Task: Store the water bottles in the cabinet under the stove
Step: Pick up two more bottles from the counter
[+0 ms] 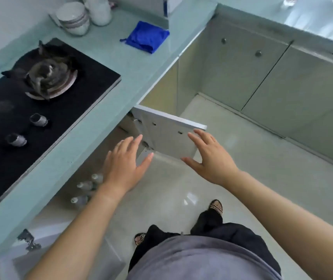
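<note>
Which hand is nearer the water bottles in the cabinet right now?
Left. The left hand hovers just right of the water bottles in the picture; the right hand is farther off, in front of the open cabinet door.

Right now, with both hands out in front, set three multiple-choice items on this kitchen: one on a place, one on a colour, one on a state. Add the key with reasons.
1. Where do the water bottles stand?
A in the cabinet under the stove
B on the countertop
C on a burner

2. What colour is the cloth on the countertop?
A red
B yellow
C blue

3. How is the cabinet door?
A shut
B swung open
C lifted off

Key:
1 A: their caps show below the countertop edge, inside the open cabinet.
2 C: the folded cloth is bright blue.
3 B: the door stands out from the cabinet front, with the left hand and right hand open near it.
</note>
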Tool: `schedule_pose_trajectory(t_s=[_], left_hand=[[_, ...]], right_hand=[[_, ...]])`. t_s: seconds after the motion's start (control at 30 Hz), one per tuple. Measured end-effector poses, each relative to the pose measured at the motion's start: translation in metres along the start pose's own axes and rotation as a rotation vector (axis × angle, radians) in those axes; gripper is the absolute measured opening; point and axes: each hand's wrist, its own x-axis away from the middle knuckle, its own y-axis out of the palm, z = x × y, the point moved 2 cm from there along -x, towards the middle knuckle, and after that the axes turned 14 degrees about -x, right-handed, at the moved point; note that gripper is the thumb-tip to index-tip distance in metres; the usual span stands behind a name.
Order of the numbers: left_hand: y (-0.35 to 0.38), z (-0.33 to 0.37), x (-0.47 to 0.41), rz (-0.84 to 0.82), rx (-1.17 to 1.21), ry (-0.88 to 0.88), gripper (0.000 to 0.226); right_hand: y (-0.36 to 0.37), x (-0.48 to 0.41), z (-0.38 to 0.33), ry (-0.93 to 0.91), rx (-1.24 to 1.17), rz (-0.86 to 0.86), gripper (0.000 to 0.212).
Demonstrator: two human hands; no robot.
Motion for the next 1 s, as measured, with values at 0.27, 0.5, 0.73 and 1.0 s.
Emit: schedule_pose_trajectory(t_s=[0.27,0.5,0.73,1.0], left_hand=[[-0.017,0.196,-0.079,0.055,0.066,0.163,0.08],[-0.042,0.316,-0.147,0.068,0.038,0.301,0.082],[-0.061,0.392,-0.248,0.092,-0.007,0.408,0.081],[-0.072,0.491,-0.412,0.065,0.021,0.492,0.069]], right_hand=[[-0.133,0.026,0.129,0.12,-0.008,0.161,0.07],[-0.22,0.033,0.216,0.212,-0.059,0.272,0.07],[-0.29,-0.018,0.285,0.26,-0.088,0.379,0.069],[-0.393,-0.111,0.379,0.426,-0.056,0.468,0.068]])
